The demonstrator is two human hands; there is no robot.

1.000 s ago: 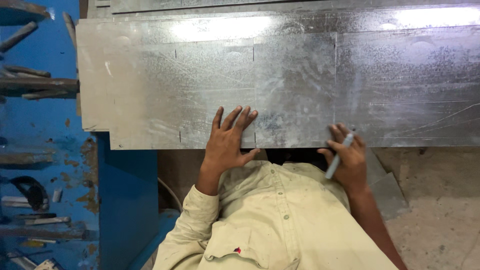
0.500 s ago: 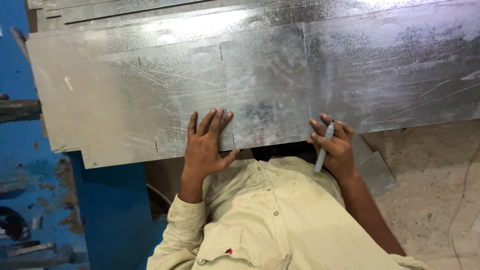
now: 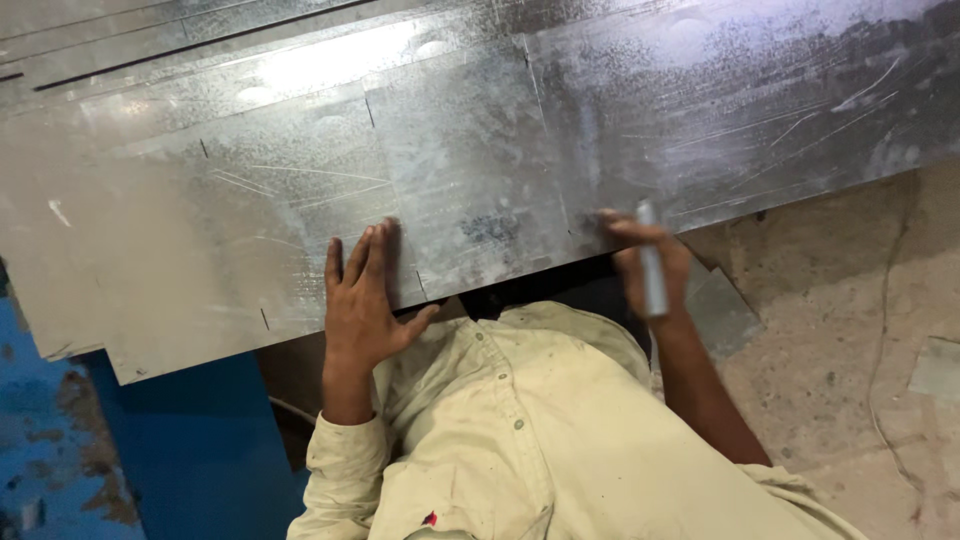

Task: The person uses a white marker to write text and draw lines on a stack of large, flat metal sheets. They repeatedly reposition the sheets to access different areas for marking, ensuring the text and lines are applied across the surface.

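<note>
On the near edge of a large galvanized metal sheet (image 3: 480,170), left hand (image 3: 362,300) pressed flat, fingers spread, holding nothing, right hand (image 3: 645,262) closed around a grey marker (image 3: 652,262) at the sheet's edge, blue bench (image 3: 180,450) below, concrete floor (image 3: 850,330) at right.

A big metal sheet (image 3: 480,170) lies across the top of the view, from nine o'clock to three o'clock. More sheets (image 3: 150,40) sit behind it at eleven o'clock. The left hand (image 3: 362,300) lies flat on the sheet's near edge, close to the middle. The right hand (image 3: 645,262) is at three o'clock from it, at the same edge, holding a marker (image 3: 651,262). The floor (image 3: 850,330) is at four o'clock. A stand (image 3: 170,460) is under the sheet at seven o'clock.
</note>
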